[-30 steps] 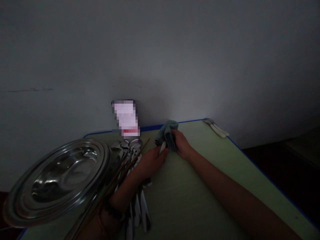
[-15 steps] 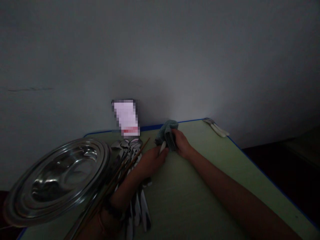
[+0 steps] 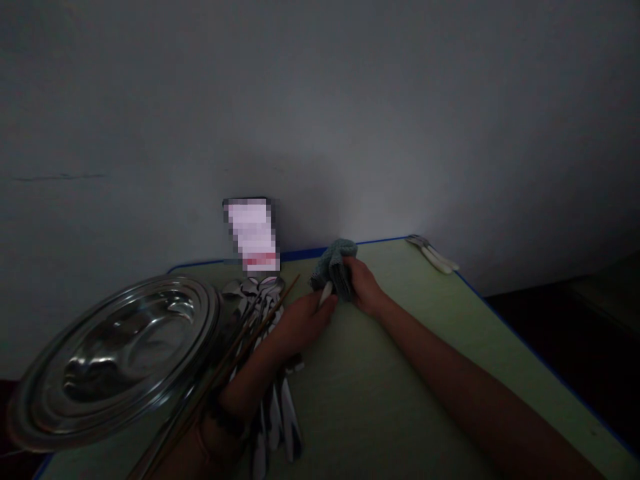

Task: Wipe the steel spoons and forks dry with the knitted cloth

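My left hand (image 3: 306,321) is closed round the white handle (image 3: 325,294) of a utensil. The utensil's other end is hidden inside a folded grey-green cloth (image 3: 336,261), so its kind does not show. My right hand (image 3: 364,287) grips this cloth from the right, fingers wrapped about it. Under and beside my left forearm lies a pile of metal spoons (image 3: 270,287) and other cutlery, handles toward me. Wooden chopsticks (image 3: 250,331) lie slantwise across the pile.
Stacked shiny steel basins (image 3: 207,300) stand on the left of the pale green table (image 3: 380,400). A lit phone (image 3: 253,233) leans against the wall (image 3: 375,120) at the back. White-handled forks (image 3: 434,256) lie at the far right corner, by the table's blue edge.
Almost nothing differs. Both hands keep their hold on the handle and the cloth, with at most a tiny shift of the cloth.
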Motion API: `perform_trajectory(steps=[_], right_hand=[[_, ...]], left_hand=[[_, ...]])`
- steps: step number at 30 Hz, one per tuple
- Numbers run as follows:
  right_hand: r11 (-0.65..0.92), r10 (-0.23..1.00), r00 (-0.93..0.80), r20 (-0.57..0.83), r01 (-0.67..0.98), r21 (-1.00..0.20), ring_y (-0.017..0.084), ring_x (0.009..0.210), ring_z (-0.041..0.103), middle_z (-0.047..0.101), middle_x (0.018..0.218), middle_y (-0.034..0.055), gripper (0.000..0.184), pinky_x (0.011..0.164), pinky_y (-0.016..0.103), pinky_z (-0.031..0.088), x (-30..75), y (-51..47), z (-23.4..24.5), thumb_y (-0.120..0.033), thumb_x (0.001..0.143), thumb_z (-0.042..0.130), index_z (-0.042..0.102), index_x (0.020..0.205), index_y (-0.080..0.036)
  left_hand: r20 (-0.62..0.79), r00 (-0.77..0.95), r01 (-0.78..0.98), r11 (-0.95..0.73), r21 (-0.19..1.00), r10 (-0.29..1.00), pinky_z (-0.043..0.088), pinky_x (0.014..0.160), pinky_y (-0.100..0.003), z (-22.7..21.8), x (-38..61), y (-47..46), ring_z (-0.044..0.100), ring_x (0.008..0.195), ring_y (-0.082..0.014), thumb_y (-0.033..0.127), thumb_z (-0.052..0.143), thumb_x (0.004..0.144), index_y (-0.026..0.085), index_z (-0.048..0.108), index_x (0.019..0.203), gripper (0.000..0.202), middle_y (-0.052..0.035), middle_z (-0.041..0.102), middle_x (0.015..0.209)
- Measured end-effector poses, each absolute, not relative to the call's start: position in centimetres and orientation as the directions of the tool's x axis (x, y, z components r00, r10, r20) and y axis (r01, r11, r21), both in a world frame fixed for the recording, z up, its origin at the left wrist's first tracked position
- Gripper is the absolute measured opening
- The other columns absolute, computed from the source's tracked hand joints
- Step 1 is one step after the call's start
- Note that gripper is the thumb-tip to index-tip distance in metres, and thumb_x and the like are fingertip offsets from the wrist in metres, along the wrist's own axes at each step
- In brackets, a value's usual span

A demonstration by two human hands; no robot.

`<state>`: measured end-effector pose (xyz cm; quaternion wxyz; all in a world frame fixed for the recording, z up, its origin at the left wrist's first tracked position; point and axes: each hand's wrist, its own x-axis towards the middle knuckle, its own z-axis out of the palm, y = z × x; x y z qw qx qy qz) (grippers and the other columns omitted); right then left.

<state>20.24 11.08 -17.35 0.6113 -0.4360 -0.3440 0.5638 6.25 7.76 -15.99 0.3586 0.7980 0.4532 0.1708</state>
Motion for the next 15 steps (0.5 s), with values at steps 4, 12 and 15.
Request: perform_trajectory(steps=[4, 12, 15], right_hand=[[-0.018, 0.991, 0.114, -0.068, -0.388, -0.921, 0.017, 0.073, 0.058, 0.06, 0.058, -0.0018, 0.02, 0.064, 0.027, 0.041, 20.26, 11.07, -17.48, -0.04, 0.063, 0.055, 0.055, 0.061, -0.02], [-0.024, 0.992, 0.105, -0.071, -0.392, -0.919, 0.017, 0.07, 0.057, 0.06, 0.059, -0.0017, 0.019, 0.064, 0.027, 0.041, 20.25, 11.28, -17.82, -0.039, 0.063, 0.055, 0.055, 0.061, -0.02], [-0.027, 0.992, 0.106, -0.074, -0.392, -0.92, 0.017, 0.069, 0.057, 0.06, 0.058, -0.0018, 0.02, 0.063, 0.027, 0.041, 20.28, 11.25, -17.84, -0.039, 0.064, 0.055, 0.056, 0.062, -0.02]], left_hand=[[-0.059, 0.529, 0.605, -0.327, 0.726, 0.847, 0.04, 0.054, -0.027, -16.16, 6.2, 7.81, 0.053, 0.059, -0.0174, 0.043, 0.031, 0.089, 0.019, 0.05, 0.071, 0.035, -0.0009, 0.054, 0.06], [-0.061, 0.519, 0.619, -0.325, 0.715, 0.853, 0.041, 0.057, -0.029, -16.16, 6.17, 7.78, 0.056, 0.061, -0.0188, 0.045, 0.03, 0.089, 0.019, 0.052, 0.073, 0.038, -0.0016, 0.056, 0.062], [-0.056, 0.525, 0.617, -0.335, 0.713, 0.849, 0.041, 0.058, -0.029, -16.13, 6.18, 7.84, 0.057, 0.063, -0.0191, 0.044, 0.03, 0.089, 0.018, 0.053, 0.075, 0.037, -0.0019, 0.058, 0.063]])
